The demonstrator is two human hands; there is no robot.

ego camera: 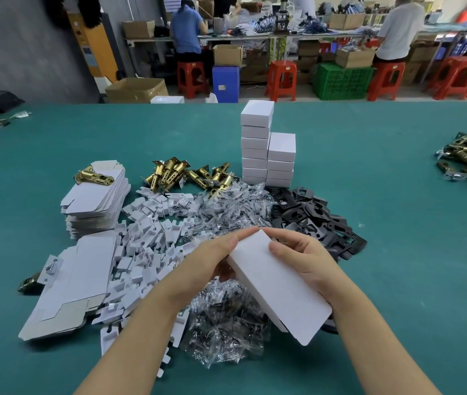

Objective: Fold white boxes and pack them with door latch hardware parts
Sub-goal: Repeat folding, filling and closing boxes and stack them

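Head view shows both hands, left hand (212,258) and right hand (309,258), gripping a white box (278,283) just before the stacked finished boxes (266,149), beside which many flat blanks (95,195) and brass latches (181,172) await packing.

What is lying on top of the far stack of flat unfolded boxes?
One brass latch lies on the stack of flat boxes. The cardboard under the latch is covered.

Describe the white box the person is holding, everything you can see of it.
The white box is long, flat and plain, apparently thin cardboard, with no print. It is tilted above the bagged screws, its rounded flap end nearest the camera. The left hand grips its far left corner; the right hand holds its right edge.
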